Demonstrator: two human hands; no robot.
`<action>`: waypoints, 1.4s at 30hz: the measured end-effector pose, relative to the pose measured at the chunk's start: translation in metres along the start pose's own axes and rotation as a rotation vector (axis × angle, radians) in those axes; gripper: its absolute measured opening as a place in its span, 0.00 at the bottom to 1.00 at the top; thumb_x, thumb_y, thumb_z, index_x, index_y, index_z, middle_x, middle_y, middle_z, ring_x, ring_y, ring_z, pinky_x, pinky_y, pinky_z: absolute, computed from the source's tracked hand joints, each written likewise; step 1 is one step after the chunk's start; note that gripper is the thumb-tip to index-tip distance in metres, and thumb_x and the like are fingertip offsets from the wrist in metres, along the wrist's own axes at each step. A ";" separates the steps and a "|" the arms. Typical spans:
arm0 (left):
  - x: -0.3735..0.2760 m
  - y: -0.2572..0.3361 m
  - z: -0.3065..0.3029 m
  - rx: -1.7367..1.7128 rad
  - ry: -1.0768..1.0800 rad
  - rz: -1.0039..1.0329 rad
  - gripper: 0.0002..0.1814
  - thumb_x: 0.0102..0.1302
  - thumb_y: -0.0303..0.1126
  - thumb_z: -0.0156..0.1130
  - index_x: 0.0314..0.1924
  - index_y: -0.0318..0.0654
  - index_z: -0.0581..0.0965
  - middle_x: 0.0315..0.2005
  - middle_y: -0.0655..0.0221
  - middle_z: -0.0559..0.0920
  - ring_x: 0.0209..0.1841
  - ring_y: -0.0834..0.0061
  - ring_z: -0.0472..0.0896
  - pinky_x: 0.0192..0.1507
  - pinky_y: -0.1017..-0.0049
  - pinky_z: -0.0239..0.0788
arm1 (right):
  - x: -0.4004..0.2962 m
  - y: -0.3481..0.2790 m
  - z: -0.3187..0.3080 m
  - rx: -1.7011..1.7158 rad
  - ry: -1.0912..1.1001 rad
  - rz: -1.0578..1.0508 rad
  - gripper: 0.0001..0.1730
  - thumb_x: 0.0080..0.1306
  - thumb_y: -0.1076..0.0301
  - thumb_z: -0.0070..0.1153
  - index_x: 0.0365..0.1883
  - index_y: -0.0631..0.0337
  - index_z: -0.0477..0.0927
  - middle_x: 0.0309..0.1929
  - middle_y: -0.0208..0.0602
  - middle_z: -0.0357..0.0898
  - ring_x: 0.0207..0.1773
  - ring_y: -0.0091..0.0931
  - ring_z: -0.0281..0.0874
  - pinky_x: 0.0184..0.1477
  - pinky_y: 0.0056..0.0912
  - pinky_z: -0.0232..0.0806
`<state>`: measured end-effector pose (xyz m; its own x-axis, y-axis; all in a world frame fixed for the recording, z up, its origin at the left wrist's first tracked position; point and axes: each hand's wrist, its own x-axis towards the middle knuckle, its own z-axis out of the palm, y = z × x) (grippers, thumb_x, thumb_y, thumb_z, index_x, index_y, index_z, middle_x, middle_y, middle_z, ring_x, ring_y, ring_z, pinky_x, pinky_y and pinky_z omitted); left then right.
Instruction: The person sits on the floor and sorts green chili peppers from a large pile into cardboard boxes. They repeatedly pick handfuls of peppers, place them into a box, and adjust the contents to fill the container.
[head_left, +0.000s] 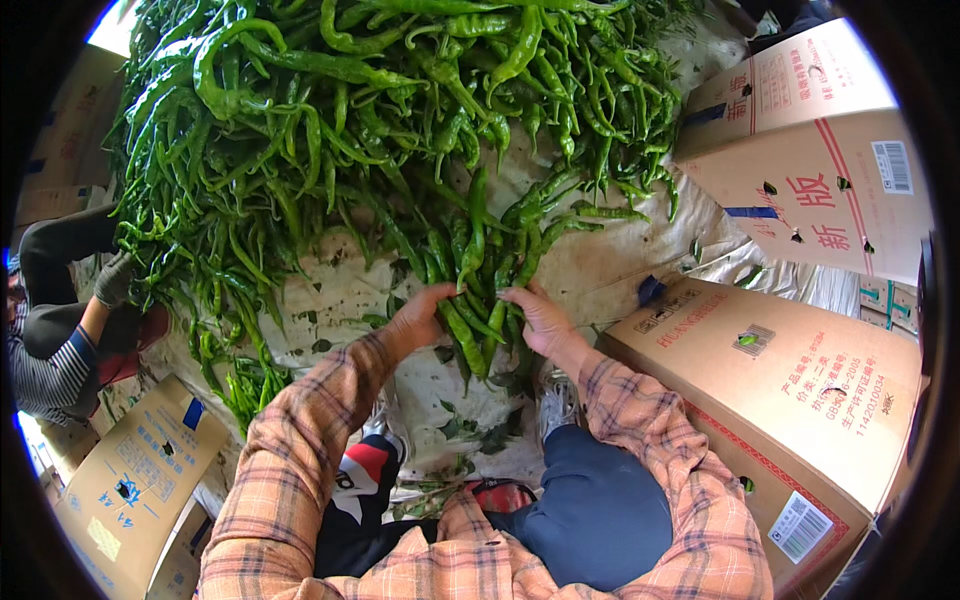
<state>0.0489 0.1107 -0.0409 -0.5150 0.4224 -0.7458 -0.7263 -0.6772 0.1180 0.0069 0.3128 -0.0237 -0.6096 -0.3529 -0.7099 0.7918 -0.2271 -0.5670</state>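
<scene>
Before me rises a large heap of long green chili peppers (300, 142), spilling over a soiled pale ground sheet (600, 270). My left hand (421, 315) is closed around the left side of a bunch of peppers (469, 330) between my feet. On the bunch's right side, my right hand (544, 319) grips with the thumb on top and the fingers mostly hidden. The peppers in the bunch point roughly towards me, and their far ends run up to the heap's near edge.
Cardboard cartons stand on my right, one near (757, 375) and one farther (817, 187). Another carton (139, 480) is at lower left. A co-worker's gloved hand (114, 281) touches the heap's left side. Leaf scraps (487, 435) litter the sheet by my shoes.
</scene>
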 end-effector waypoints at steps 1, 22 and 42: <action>0.002 -0.001 0.000 -0.028 -0.025 0.036 0.21 0.66 0.42 0.61 0.55 0.38 0.75 0.49 0.64 0.82 0.52 0.65 0.80 0.59 0.61 0.69 | 0.002 -0.002 0.005 0.034 -0.025 0.011 0.24 0.59 0.72 0.61 0.55 0.57 0.73 0.48 0.28 0.78 0.52 0.25 0.74 0.56 0.32 0.67; -0.151 0.008 0.109 0.137 -0.145 0.271 0.21 0.67 0.40 0.61 0.55 0.36 0.75 0.48 0.62 0.82 0.49 0.65 0.81 0.57 0.62 0.70 | -0.122 -0.056 0.081 0.144 -0.241 -0.234 0.15 0.65 0.72 0.56 0.50 0.61 0.78 0.47 0.28 0.80 0.48 0.21 0.76 0.55 0.28 0.67; -0.418 0.058 0.306 0.586 -0.149 0.897 0.13 0.66 0.40 0.62 0.45 0.42 0.79 0.40 0.66 0.84 0.44 0.66 0.82 0.51 0.62 0.73 | -0.380 -0.203 0.262 0.182 -0.424 -0.789 0.27 0.60 0.71 0.56 0.58 0.60 0.65 0.35 0.34 0.76 0.33 0.23 0.74 0.35 0.30 0.70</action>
<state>0.0829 0.0792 0.4785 -0.9888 0.0122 -0.1485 -0.1410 -0.3991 0.9060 0.0881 0.2551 0.4701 -0.9398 -0.3300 0.0886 0.1675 -0.6710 -0.7223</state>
